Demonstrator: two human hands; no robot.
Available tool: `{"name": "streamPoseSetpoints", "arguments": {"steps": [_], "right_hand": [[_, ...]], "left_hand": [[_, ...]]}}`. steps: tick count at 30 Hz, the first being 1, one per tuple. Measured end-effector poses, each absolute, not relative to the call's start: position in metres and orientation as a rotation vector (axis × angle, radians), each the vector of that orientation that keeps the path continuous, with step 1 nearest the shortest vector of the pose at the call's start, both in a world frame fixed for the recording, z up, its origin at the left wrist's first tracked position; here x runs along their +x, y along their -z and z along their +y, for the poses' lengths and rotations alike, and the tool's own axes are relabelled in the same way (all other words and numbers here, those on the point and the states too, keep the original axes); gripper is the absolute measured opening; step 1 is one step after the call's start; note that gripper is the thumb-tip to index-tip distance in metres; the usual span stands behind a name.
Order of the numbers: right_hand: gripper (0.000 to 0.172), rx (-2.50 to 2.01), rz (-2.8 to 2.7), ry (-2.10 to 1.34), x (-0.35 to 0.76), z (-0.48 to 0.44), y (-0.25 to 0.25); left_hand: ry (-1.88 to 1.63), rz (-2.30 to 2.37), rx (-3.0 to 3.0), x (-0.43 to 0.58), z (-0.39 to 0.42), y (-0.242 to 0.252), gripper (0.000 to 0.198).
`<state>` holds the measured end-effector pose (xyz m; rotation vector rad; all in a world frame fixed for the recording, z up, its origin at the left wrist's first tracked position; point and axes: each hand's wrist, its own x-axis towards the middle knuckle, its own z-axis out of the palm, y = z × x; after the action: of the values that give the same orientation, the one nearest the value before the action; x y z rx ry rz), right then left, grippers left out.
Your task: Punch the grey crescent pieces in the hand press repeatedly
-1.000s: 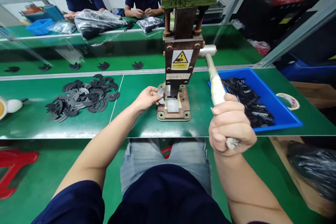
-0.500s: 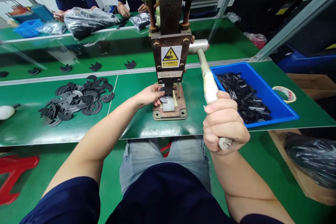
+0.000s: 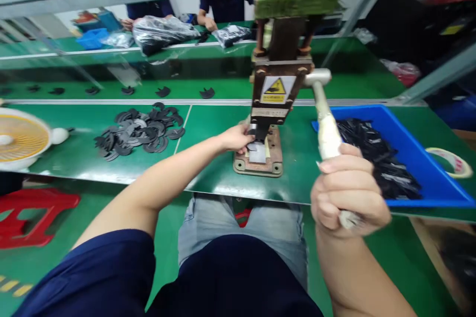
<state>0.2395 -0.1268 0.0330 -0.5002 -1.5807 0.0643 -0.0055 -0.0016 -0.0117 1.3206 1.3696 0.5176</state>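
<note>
A bench-mounted lever press (image 3: 286,42) stands in front of me, bearing a yellow hand-warning sign (image 3: 278,90). My left hand (image 3: 235,138) reaches to its base plate (image 3: 275,158), fingertips pinching a small black curved piece (image 3: 253,146) beneath the tool head. The fingers partly cover that piece. To the right, my right hand (image 3: 351,190) is wrapped around the press lever (image 3: 329,131), whose grip is bound in whitish wrapping. Left of the press lies a loose pile of black curved pieces (image 3: 143,131).
A blue bin (image 3: 431,203) full of black parts (image 3: 386,158) sits right of the lever, with a tape roll (image 3: 451,162) beside it. At left is a fan (image 3: 22,138). Similar curved pieces (image 3: 162,92) line the rear strip. Co-workers' hands (image 3: 210,24) show across the bench.
The view has swung left, so everything appears farther right and the fan has come into sight. Both hands keep their places on the piece and the lever.
</note>
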Motion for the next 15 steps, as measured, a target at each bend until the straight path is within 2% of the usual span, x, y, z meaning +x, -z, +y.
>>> {"name": "streamPoseSetpoints", "arguments": {"steps": [5, 7, 9, 12, 15], "right_hand": [[0.037, -0.478, -1.503, -0.033, 0.240, -0.120, -0.033], [0.039, -0.485, -1.480, -0.042, 0.238, -0.119, -0.032], [0.040, -0.494, -1.454, -0.050, 0.235, -0.118, -0.032], [0.037, -0.439, -1.441, -0.084, 0.229, -0.115, -0.032], [0.024, -0.360, -1.440, -0.120, 0.225, -0.121, -0.035]], "left_hand": [[-0.756, 1.179, 1.432, -0.039, -0.033, 0.020, 0.036], [-0.848, 1.361, 1.559, -0.075, -0.042, 0.022, 0.034], [-0.851, 1.787, 1.724, -0.123, -0.048, 0.021, 0.030], [-0.527, 2.413, 1.843, -0.194, -0.057, 0.010, 0.043], [-0.092, 2.532, 1.809, -0.228, -0.060, -0.004, 0.057]]}}
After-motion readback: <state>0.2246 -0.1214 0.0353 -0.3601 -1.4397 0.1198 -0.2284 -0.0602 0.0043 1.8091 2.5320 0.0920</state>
